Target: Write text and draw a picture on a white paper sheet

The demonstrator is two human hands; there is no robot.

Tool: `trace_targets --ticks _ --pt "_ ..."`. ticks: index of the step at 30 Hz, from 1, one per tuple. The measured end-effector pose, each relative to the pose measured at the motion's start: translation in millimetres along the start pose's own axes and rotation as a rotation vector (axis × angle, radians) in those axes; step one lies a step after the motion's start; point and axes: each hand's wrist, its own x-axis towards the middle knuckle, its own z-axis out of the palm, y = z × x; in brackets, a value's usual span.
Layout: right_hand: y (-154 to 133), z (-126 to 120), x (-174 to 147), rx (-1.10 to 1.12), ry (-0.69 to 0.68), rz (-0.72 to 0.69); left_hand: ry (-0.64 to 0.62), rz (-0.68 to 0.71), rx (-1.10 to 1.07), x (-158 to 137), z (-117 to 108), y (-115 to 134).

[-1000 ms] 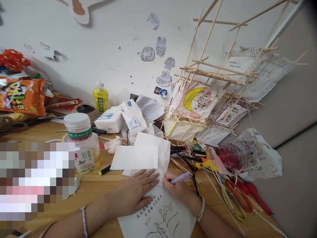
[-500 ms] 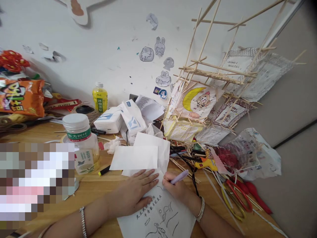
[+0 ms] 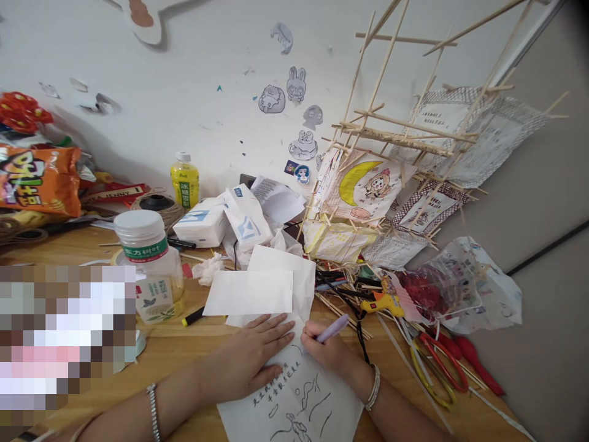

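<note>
Since the earlier frame the lilac pen point(image 3: 332, 330) has tipped slightly, its free end a little higher, while the left hand point(image 3: 260, 351) stays put. The pen is pinched between the thumb and fingers of the right hand point(image 3: 326, 351), at the far right edge of a drawn-on sheet point(image 3: 338, 402). Its long axis slants from the paper outward to the right; the fingers hide the tip, so from here I cannot tell whether it touches. The left hand lies palm down on the sheet, just left of the pen, fingers slightly apart, thumb spread away. Nearer the person, the sheet shows handwritten characters and loose line drawings. Just beyond the left hand lies blank white paper point(image 3: 251, 293). Farther out are a yellow glue gun point(image 3: 385, 304) to the right, a lidded clear jar point(image 3: 159, 270) to the left, and a stick frame point(image 3: 396, 139) holding illustrated panels.
</note>
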Motion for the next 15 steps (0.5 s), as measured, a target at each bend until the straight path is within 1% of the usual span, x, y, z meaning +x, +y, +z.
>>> trace_targets --ticks 3,7,10,15 --pt "0.4 -0.2 -0.6 0.004 -0.016 0.013 -0.010 -0.003 0.008 -0.2 -0.1 0.6" --pt "-0.4 -0.8 -1.3 0.022 0.007 0.046 -0.007 0.004 0.012 -0.7 -0.9 1.4" --pt "-1.1 -1.0 -1.4 0.044 0.013 0.049 0.002 0.009 0.000 -0.7 -1.2 1.4" --pt "-2.2 -1.1 -1.3 0.020 -0.023 0.028 0.009 0.010 -0.003 -0.4 0.3 0.3"
